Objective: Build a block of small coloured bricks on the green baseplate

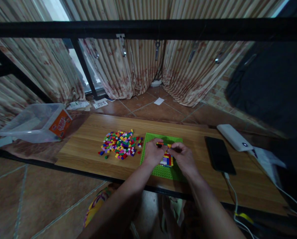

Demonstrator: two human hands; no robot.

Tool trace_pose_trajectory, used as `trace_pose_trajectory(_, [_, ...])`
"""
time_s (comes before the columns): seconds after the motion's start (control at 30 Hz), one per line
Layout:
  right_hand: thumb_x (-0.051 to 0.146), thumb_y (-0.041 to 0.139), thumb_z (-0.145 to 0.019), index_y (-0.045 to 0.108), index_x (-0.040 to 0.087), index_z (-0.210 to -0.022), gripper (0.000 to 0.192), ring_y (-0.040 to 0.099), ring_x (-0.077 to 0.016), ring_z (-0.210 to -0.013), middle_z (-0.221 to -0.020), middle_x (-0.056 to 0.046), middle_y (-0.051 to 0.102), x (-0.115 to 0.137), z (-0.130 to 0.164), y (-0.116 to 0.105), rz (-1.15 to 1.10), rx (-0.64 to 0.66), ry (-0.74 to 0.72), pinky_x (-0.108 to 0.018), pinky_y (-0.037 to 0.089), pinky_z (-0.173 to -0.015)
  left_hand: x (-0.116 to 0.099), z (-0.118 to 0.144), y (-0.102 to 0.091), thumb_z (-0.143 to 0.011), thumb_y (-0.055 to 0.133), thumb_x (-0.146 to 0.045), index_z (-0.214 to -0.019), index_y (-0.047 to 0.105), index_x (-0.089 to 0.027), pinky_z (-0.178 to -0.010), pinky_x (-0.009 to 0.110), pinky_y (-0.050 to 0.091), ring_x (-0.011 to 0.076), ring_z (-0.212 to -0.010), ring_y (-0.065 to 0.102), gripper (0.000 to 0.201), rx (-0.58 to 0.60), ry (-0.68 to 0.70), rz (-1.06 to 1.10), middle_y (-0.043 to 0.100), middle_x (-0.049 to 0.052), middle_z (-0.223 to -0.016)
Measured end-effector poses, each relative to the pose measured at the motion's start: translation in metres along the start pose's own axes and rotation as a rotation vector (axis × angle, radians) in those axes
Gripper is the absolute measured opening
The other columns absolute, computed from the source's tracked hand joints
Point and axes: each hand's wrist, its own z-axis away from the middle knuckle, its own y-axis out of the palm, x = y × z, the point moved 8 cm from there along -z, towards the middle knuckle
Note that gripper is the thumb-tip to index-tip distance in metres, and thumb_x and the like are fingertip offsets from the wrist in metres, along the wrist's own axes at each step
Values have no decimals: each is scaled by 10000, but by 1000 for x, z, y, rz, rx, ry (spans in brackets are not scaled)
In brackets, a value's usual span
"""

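A green baseplate (pixel 152 141) lies on a low wooden table (pixel 88 146). On it stands a small multicoloured brick build (pixel 167 160). My left hand (pixel 153 153) and my right hand (pixel 182 156) meet above the build, fingers pinched on a thin strip of red and yellow bricks (pixel 163 144) held between them. A loose pile of small coloured bricks (pixel 120 143) lies on the table just left of the plate.
A black phone (pixel 219 154) and a white power bank (pixel 234 137) with cables sit at the table's right. A clear plastic tub (pixel 36 122) lies on the floor to the left. A black metal bar (pixel 148 29) crosses overhead, curtains behind.
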Motion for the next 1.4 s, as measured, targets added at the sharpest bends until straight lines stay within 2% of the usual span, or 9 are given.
trace_pose_trajectory(0.2, [441, 779, -572, 629, 219, -706, 300, 558, -163, -623, -651, 12, 628, -2, 1, -1, -49, 47, 19, -295, 436, -612, 6, 1, 2, -761, 635, -216, -1011, 688, -161, -793, 301, 525, 172, -856, 656, 261, -4, 59, -3, 721, 50, -926])
trace_pose_trajectory(0.47, [506, 726, -639, 670, 199, -747, 330, 572, -163, -670, -693, -4, 644, -13, -9, -25, -60, -197, 58, -300, 444, -664, 18, -9, -19, -876, 502, -239, -1037, 659, -156, -860, 288, 516, 159, -918, 666, 239, -84, 35, 296, 720, 69, -1004])
trace_pose_trajectory(0.6, [545, 715, -657, 676, 191, -809, 387, 621, -185, -724, -756, -24, 687, -10, -9, -16, 17, -137, 47, -311, 474, -688, 15, -10, -30, -875, 508, -272, -1034, 661, -150, -902, 316, 498, 185, -967, 655, 252, -134, 43, 307, 712, 86, -1038])
trace_pose_trajectory(0.8, [545, 723, -640, 690, 174, -874, 440, 663, -229, -775, -854, -75, 724, -17, -8, -9, 227, -69, 66, -362, 507, -733, 10, -3, -25, -872, 496, -258, -1070, 657, -123, -864, 284, 512, 180, -951, 656, 289, -116, 13, 283, 706, 105, -1053])
trace_pose_trajectory(0.9, [548, 719, -640, 699, 166, -878, 451, 670, -231, -759, -848, -78, 728, -22, -11, -10, 223, -57, 65, -353, 518, -694, 2, 3, -31, -850, 510, -225, -1121, 654, -131, -914, 311, 501, 199, -1005, 646, 321, -85, 17, 133, 697, 112, -1112])
trace_pose_trajectory(1.07, [565, 714, -636, 715, 157, -885, 479, 675, -234, -725, -821, -80, 735, -19, -11, -12, 263, -60, 27, -348, 520, -658, -7, 9, -72, -797, 522, -143, -1074, 688, -141, -985, 336, 453, 232, -1085, 613, 323, -141, 42, -326, 694, 119, -1119])
trace_pose_trajectory(1.17, [568, 692, -647, 715, 159, -852, 458, 678, -245, -717, -793, -86, 738, -12, -7, -11, 291, -63, 35, -344, 516, -643, 2, 5, -99, -786, 495, -125, -978, 718, -168, -931, 330, 473, 231, -1022, 642, 297, -135, 2, -571, 722, 108, -1015])
trace_pose_trajectory(1.23, [569, 670, -661, 713, 161, -839, 448, 679, -250, -710, -782, -92, 738, -8, -5, -9, 321, -56, 51, -344, 512, -635, 16, 2, -116, -766, 511, -128, -961, 723, -186, -898, 317, 483, 227, -993, 658, 294, -120, -91, -667, 732, 93, -980])
trace_pose_trajectory(1.4, [574, 648, -676, 711, 164, -873, 460, 680, -252, -725, -812, -96, 742, -5, -5, -7, 337, -31, 46, -344, 510, -648, 34, -5, -131, -714, 551, -132, -982, 724, -190, -840, 306, 502, 244, -994, 670, 324, -74, -142, -788, 736, 106, -982])
